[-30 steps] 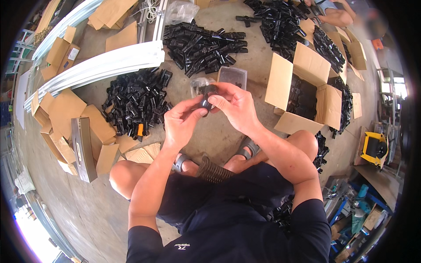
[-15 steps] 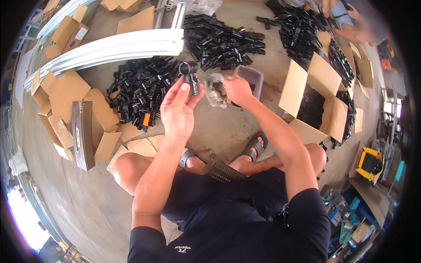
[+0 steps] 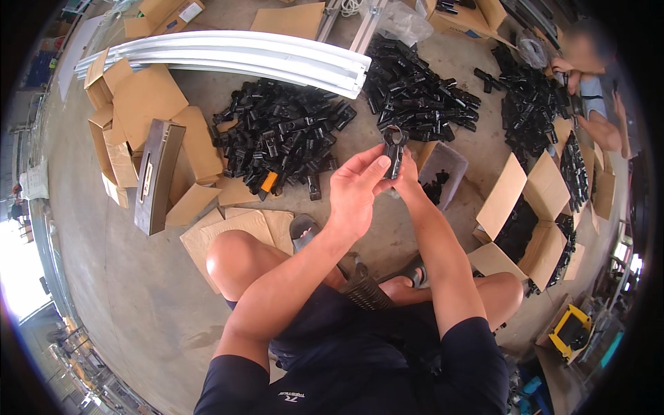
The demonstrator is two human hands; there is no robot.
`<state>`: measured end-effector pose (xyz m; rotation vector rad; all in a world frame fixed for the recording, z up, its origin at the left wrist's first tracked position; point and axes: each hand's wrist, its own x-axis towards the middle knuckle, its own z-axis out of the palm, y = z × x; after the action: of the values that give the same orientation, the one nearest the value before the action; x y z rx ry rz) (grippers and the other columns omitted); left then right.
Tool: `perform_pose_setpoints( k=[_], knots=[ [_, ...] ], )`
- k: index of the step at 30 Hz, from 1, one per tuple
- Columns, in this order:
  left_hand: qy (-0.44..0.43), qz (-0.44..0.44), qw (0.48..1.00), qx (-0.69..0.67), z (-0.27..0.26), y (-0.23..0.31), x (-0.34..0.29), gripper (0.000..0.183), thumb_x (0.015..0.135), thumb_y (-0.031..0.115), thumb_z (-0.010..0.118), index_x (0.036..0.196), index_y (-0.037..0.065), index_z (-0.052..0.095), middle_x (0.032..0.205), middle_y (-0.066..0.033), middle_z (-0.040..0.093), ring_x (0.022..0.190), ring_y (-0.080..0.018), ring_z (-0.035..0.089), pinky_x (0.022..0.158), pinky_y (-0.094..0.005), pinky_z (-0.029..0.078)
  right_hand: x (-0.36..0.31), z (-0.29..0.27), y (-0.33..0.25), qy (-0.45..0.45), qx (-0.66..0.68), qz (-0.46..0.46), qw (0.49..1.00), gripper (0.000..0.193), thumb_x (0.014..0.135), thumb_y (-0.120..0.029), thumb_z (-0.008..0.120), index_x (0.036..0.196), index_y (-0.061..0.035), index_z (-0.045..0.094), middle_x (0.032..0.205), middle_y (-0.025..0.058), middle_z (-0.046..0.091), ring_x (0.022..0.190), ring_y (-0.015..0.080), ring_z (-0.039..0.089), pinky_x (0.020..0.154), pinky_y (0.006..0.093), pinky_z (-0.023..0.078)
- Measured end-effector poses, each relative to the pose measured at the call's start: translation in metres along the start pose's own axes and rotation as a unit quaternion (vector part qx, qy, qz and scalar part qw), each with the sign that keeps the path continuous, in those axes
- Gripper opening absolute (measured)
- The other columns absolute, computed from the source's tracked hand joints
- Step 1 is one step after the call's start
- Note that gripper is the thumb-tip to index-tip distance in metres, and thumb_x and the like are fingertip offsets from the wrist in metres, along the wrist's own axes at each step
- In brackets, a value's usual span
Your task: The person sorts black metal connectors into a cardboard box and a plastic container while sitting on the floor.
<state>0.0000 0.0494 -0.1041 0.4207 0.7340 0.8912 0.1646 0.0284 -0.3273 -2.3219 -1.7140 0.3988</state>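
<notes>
My left hand grips a black pipe clamp fitting between thumb and fingers, its round open ring pointing up. Close against the fitting's right side is my right hand, its fingers closed and partly hidden behind the fitting and the left hand. Whatever those fingers hold cannot be made out. Just right of it a grey plastic bin lies with some dark parts inside. Left of my hands is a heap of similar black fittings with an orange piece at its near edge.
Another heap of fittings lies ahead, beside white metal profiles. Open cardboard boxes stand at left and right. A long brown box leans at left. A person sits at far right near more fittings.
My right hand has left the clear bag of small parts and come to the fitting in my left hand. The whole view has shifted, with the surroundings now further right.
</notes>
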Motion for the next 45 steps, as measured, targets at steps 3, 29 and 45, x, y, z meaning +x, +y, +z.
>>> perform_pose_setpoints(
  k=[3, 29, 45],
  knots=[
    [0.001, -0.017, 1.000, -0.014, -0.003, -0.008, 0.010, 0.026, 0.099, 0.006, 0.064, 0.122, -0.005, 0.064, 0.109, -0.0158, 0.072, 0.094, -0.0263, 0.073, 0.088, -0.0403, 0.062, -0.010, -0.029, 0.006, -0.010, 0.022, -0.001, 1.000, 0.018, 0.087, -0.012, 0.064, 0.100, -0.0002, 0.068, 0.100, 0.0187, 0.070, 0.111, 0.0364, 0.065, 0.089, 0.0429, 0.055],
    [-0.083, -0.050, 0.995, 0.010, 0.028, -0.036, -0.037, 0.026, 0.100, 0.007, 0.063, 0.122, -0.005, 0.064, 0.108, -0.0122, 0.072, 0.096, -0.0216, 0.072, 0.090, -0.0407, 0.062, -0.113, -0.249, -0.054, 0.217, 0.360, -0.072, 0.905, 0.016, 0.088, 0.003, 0.071, 0.103, -0.0031, 0.073, 0.096, 0.0088, 0.072, 0.081, 0.0185, 0.069, 0.069, 0.0287, 0.055],
    [-0.081, -0.050, 0.995, 0.012, 0.029, -0.032, -0.034, 0.023, 0.098, 0.004, 0.065, 0.120, -0.004, 0.067, 0.110, -0.0108, 0.072, 0.097, -0.0203, 0.071, 0.088, -0.0400, 0.063, -0.105, -0.248, -0.056, 0.258, 0.285, -0.131, 0.914, 0.012, 0.087, 0.001, 0.073, 0.098, -0.0022, 0.070, 0.092, 0.0100, 0.071, 0.081, 0.0247, 0.066, 0.068, 0.0333, 0.054]
  ],
)
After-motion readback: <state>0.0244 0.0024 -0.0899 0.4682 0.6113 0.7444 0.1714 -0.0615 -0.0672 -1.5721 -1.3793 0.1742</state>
